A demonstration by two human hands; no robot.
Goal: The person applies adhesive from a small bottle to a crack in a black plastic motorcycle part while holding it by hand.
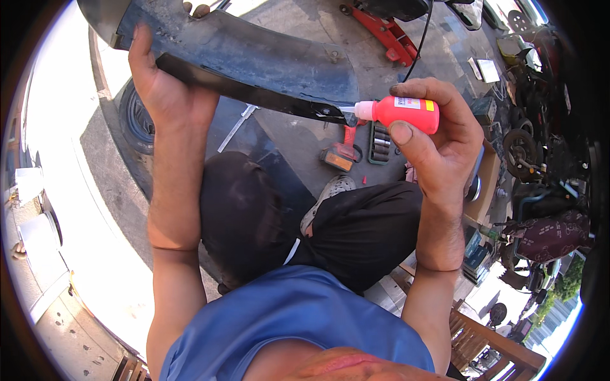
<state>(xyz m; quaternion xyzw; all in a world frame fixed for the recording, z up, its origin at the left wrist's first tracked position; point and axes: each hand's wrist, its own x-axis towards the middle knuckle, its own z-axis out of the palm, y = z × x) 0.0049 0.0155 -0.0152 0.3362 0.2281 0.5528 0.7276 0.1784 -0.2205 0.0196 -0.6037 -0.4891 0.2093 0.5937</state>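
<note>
My left hand (pixel 170 89) grips a dark, curved plastic panel (pixel 267 63) with a black strip along its lower edge (pixel 254 96), its fingers partly hidden by the panel. My right hand (pixel 445 140) holds a small red bottle (pixel 406 114) with a pale cap and a clear, narrow nozzle, tilted sideways between thumb and fingers. The nozzle tip is at a dark fitting near the strip's right end; I cannot tell if it touches.
Below lie a red power tool (pixel 340 152), a socket set (pixel 379 143), a steel caliper (pixel 238 127) and a tyre (pixel 133 120). A red floor jack (pixel 387 35) is at the top. Motorbikes and parts crowd the right, with a wooden chair (pixel 495 349) at lower right.
</note>
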